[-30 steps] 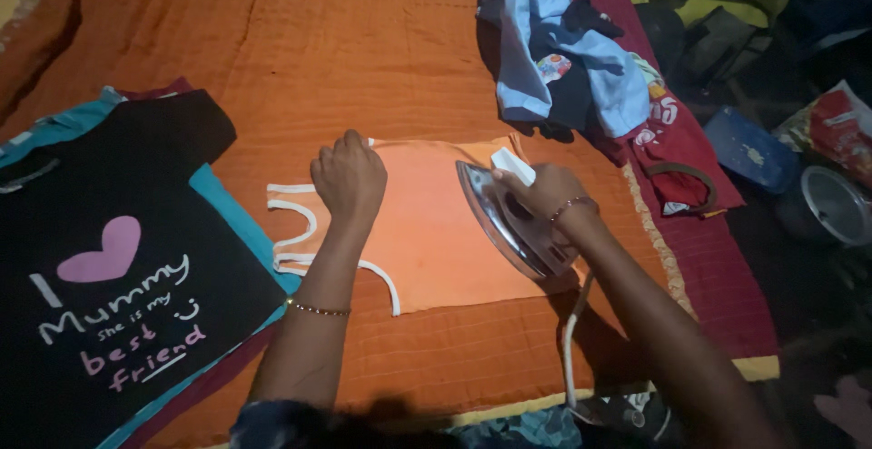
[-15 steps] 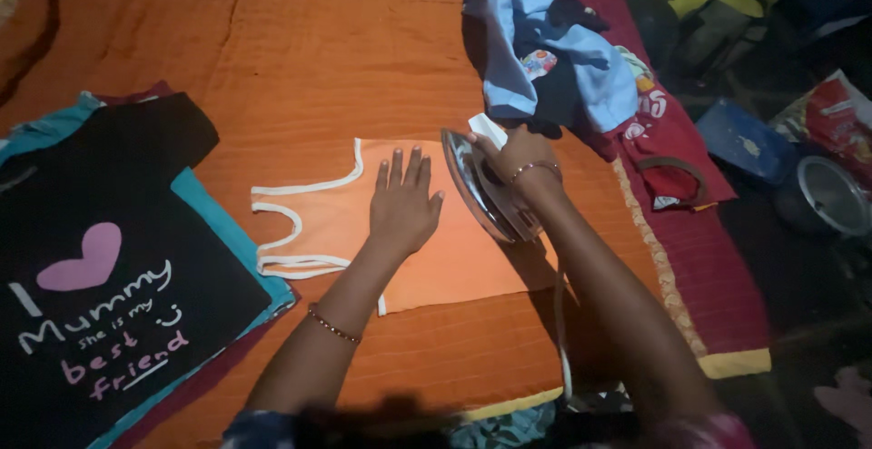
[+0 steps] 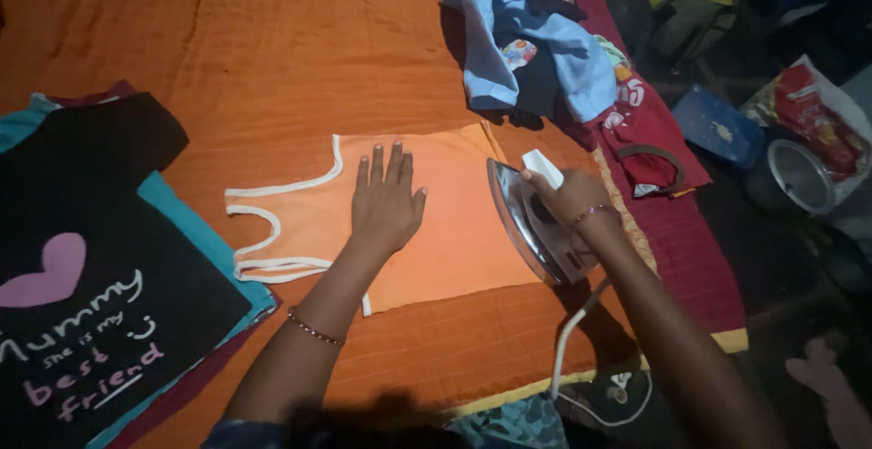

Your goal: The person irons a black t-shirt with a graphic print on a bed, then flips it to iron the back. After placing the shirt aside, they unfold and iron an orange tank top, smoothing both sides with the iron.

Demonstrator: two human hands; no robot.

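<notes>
An orange sleeveless top [image 3: 454, 231] with white trim lies flat on an orange quilted blanket [image 3: 272, 59]. My left hand [image 3: 386, 199] rests palm down on the middle of the top, fingers spread. My right hand [image 3: 570, 197] grips the handle of a metal clothes iron [image 3: 531, 226], tilted on its side at the top's right edge. The iron's white cord [image 3: 568, 340] runs down toward me.
A black printed shirt [image 3: 82, 258] lies on a stack of folded clothes at the left. A heap of light blue and dark clothes [image 3: 527, 40] sits at the upper right, a maroon garment [image 3: 649, 131] beside it. A metal pot [image 3: 799, 177] and bags lie on the floor at right.
My right hand has drawn the iron down and right to the top's right edge. My left hand, a fist at the neckline a second ago, stays flat on the top.
</notes>
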